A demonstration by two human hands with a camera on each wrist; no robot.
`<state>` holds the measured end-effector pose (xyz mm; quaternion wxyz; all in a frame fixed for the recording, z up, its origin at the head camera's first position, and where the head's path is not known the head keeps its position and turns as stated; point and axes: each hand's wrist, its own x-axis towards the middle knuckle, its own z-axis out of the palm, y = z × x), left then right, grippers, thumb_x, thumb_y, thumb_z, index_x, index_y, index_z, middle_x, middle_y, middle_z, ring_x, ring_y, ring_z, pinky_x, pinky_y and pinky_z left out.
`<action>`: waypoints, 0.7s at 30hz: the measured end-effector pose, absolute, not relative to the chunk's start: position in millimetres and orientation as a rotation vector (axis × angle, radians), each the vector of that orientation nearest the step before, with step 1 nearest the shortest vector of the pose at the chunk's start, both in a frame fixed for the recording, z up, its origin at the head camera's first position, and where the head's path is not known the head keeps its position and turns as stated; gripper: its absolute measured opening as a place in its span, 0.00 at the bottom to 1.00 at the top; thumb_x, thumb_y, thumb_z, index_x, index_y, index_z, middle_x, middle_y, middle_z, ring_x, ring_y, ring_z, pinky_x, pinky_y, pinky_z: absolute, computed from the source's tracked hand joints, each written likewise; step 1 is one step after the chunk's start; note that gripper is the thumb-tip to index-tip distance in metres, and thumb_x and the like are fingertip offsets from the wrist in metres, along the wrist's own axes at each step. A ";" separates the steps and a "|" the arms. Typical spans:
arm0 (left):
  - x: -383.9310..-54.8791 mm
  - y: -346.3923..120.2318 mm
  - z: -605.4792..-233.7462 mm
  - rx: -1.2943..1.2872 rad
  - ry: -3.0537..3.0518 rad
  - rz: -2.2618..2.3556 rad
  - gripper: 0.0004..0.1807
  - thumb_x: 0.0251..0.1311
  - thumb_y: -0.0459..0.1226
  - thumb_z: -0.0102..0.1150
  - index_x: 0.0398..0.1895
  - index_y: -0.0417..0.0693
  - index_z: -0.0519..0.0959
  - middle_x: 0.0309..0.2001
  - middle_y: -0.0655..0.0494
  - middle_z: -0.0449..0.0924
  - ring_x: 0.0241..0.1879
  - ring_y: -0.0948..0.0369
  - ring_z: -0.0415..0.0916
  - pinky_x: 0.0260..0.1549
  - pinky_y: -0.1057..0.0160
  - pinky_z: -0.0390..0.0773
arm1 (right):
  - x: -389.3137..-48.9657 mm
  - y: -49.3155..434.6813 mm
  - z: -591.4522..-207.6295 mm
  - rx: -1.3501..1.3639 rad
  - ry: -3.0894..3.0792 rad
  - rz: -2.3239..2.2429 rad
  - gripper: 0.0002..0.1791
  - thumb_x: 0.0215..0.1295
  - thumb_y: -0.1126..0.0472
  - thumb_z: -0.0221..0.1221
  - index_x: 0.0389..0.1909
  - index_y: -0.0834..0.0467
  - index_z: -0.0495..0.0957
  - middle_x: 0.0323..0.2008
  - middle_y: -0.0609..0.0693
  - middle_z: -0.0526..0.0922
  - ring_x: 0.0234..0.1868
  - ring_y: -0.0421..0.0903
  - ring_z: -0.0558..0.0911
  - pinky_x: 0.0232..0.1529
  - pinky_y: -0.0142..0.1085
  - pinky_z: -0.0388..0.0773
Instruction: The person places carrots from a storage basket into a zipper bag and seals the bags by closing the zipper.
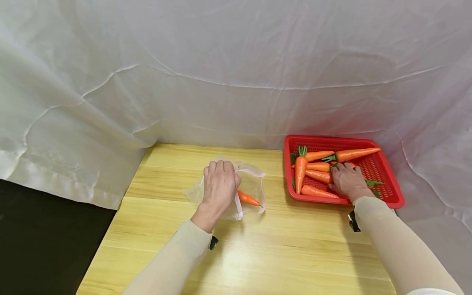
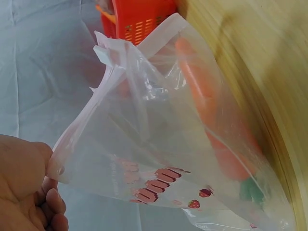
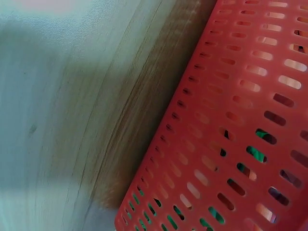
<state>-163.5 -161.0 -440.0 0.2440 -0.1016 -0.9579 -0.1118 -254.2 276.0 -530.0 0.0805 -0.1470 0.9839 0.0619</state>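
My left hand [image 1: 220, 184] pinches the edge of a clear zip-top plastic bag [image 2: 110, 139] between thumb and fingers and holds its mouth apart. The bag has a pink rim and red-pink printing. Inside lies one orange carrot [image 2: 202, 106], its green top toward the bottom of the bag; its tip [image 1: 250, 200] shows at the mouth in the head view. My right hand [image 1: 348, 180] reaches down among the carrots [image 1: 318, 176] in a red plastic basket [image 1: 392, 188]. Its fingertips are partly hidden there, so its hold is unclear. Only the basket's slotted side [image 3: 231, 120] shows in the right wrist view.
The basket stands at the back right of a light wooden table [image 1: 295, 246], near a pale hanging cloth [image 1: 236, 110]. Several carrots with green tops lie in it; one long carrot [image 1: 357, 154] leans on its back rim. The table's left edge borders a dark area [image 1: 44, 241].
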 end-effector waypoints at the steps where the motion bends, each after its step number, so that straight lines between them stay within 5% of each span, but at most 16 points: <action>1: -163.5 -160.9 -439.8 -0.276 -2.619 -0.307 0.08 0.61 0.33 0.57 0.26 0.46 0.70 0.24 0.52 0.69 0.31 0.50 0.66 0.36 0.54 0.69 | -254.8 276.7 -531.0 -0.441 2.942 0.188 0.31 0.68 0.48 0.66 0.60 0.68 0.75 0.57 0.68 0.77 0.59 0.70 0.72 0.54 0.69 0.68; 12: -161.7 -162.5 -438.8 -0.287 -2.575 -0.330 0.11 0.61 0.34 0.59 0.24 0.46 0.69 0.23 0.53 0.67 0.29 0.51 0.65 0.35 0.55 0.69 | -250.8 279.2 -525.6 -0.457 2.967 0.160 0.36 0.66 0.49 0.68 0.63 0.69 0.70 0.62 0.70 0.76 0.61 0.71 0.71 0.55 0.69 0.67; 21: -162.2 -164.2 -438.8 -0.301 -2.560 -0.357 0.10 0.61 0.33 0.59 0.25 0.45 0.70 0.23 0.53 0.67 0.29 0.51 0.65 0.35 0.55 0.68 | -247.7 284.0 -509.6 -0.490 2.993 0.159 0.38 0.62 0.46 0.70 0.61 0.67 0.66 0.56 0.69 0.79 0.59 0.70 0.72 0.54 0.67 0.66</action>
